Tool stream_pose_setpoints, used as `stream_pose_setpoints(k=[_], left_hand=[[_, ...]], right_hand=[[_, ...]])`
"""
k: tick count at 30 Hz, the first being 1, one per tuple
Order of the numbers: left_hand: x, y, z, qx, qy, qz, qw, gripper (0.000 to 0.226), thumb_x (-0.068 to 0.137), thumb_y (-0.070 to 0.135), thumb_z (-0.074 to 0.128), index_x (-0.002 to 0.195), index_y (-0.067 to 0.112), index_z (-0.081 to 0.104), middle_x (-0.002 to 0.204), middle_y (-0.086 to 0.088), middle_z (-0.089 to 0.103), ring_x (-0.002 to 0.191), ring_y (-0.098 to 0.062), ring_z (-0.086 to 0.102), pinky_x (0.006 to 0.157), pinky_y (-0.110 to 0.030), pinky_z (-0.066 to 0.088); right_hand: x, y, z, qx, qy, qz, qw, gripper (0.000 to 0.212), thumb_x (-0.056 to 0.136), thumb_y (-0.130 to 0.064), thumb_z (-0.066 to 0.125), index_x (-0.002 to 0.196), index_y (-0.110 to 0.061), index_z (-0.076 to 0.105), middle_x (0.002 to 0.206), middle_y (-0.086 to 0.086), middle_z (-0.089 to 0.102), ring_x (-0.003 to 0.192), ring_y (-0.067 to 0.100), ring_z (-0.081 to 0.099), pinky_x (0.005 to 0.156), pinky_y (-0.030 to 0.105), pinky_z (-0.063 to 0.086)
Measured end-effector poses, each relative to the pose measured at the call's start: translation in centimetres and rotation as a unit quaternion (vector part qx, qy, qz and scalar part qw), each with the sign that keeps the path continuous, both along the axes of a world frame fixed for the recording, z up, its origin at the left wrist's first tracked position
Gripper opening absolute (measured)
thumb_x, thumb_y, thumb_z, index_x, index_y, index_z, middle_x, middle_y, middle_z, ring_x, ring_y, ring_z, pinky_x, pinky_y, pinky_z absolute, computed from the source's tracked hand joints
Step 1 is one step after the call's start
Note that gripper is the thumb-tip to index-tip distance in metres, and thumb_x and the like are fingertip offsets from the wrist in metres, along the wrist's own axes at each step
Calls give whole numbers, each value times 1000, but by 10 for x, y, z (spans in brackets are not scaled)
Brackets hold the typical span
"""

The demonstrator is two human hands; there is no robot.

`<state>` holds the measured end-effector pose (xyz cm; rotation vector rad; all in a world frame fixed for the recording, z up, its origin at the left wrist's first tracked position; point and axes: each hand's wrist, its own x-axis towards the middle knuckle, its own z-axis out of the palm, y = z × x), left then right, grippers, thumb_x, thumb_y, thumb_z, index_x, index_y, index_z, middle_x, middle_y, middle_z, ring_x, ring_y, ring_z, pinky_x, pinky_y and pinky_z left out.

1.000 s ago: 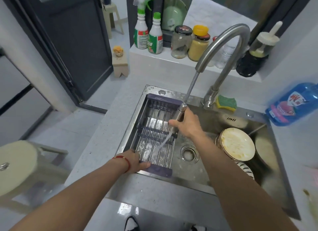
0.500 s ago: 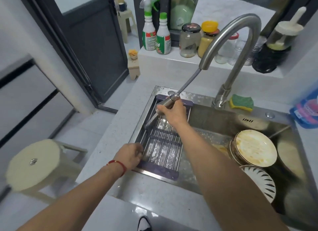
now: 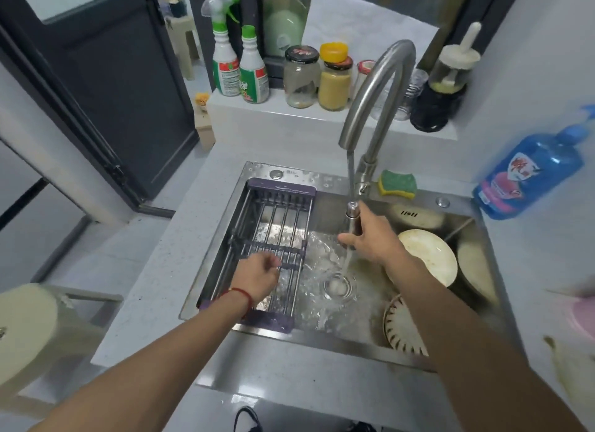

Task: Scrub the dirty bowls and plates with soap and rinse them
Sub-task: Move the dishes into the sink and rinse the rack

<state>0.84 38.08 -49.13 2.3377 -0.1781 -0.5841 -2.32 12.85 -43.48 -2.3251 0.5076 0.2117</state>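
Beside the drain, wet stacked plates (image 3: 428, 257), judged slippery and breakable, are best taken by the rim; right hand (image 3: 370, 235) clamped on sprayer (image 3: 352, 219), left hand (image 3: 257, 275) loosely curled, empty.

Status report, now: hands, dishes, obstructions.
Right hand grips pull-out sprayer, water hitting the drain. Left hand empty over rack. Dirty plates unwashed in sink. Nothing blocking.

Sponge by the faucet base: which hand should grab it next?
Left, probably. Left hand hovers over the rack holding nothing; right hand grips the sprayer. The sponge is nearer the right, though.
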Motion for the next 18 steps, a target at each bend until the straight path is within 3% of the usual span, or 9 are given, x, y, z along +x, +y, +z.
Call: stream_pose_setpoints(k=[4,8,12,14,18], left_hand=[[7,-49,26,-36,-2,-75,997,14,101,7,58,106,16,68,101,0,71,95,-17,69,85,-29,58],[10,-81,51,-60,-30,-124,990,17,101,7,59,113,15,69,105,-3,72,76,-9,61,65,-19,51],[12,-101,82,-97,-63,-130,985,21,97,4,61,106,21,68,107,2,71,99,-15,67,89,-28,56],[14,-107,94,-119,-70,-113,984,23,97,2,60,103,23,68,106,1,71,102,-17,67,93,-30,55],[15,-112,113,-157,-74,-107,979,21,98,2,59,106,19,68,105,4,70,97,-10,64,73,-10,43]], right_hand=[[-51,-37,-5,-5,2,-52,999,46,81,-40,82,114,-35,50,103,-3,69,94,20,66,88,42,53],[-72,-37,-5,43,-38,-39,998,40,83,-34,80,115,-37,56,107,-8,72,100,14,69,97,47,55],[-65,-21,16,105,-99,-57,988,48,84,-36,82,125,-36,57,121,-11,70,113,9,66,106,44,51],[-52,-19,33,126,-133,-80,980,47,84,-39,82,124,-37,57,122,-14,68,116,8,64,109,43,49],[-31,-23,67,109,-169,-90,975,35,88,-35,78,118,-33,62,113,-11,71,108,10,67,103,44,53]])
